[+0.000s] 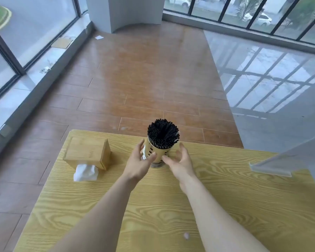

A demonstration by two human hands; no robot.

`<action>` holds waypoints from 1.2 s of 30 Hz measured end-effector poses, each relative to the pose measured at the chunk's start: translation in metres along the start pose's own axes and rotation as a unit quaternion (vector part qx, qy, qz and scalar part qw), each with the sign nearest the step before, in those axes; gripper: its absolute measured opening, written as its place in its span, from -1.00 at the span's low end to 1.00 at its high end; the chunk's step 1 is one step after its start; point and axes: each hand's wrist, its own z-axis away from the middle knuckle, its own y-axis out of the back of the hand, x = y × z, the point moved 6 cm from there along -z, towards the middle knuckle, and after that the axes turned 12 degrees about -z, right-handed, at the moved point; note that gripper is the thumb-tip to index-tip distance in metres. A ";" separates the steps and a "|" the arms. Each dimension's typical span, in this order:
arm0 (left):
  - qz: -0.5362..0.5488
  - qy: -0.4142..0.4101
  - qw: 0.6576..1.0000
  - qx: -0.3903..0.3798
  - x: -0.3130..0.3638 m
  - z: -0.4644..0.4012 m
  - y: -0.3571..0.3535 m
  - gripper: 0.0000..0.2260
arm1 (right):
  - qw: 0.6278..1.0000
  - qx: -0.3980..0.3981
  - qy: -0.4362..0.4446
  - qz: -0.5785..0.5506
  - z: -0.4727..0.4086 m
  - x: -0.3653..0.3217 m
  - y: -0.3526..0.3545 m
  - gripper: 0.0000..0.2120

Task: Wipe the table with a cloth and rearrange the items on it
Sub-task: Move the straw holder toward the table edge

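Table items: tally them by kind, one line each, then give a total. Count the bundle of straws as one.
Metal holder with black straws: 1
Wooden tissue box: 1
White tissue: 1
Clear acrylic stand: 1
Small white scrap: 1
Total: 5
No cloth is in view.

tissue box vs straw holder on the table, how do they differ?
The tissue box is a squat bamboo block; the straw holder is a tall, perforated metal cylinder. The box stands untouched at the table's far left corner; the holder stands mid-table between the left hand and right hand, both open around it. White tissue hangs from the box's front; black straws stick up from the holder. Both sit near the far edge.
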 end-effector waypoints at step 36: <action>0.079 -0.012 0.978 0.191 -0.119 0.173 0.179 -0.55 | 0.984 -0.139 0.047 0.100 0.143 0.060 -0.158 -0.48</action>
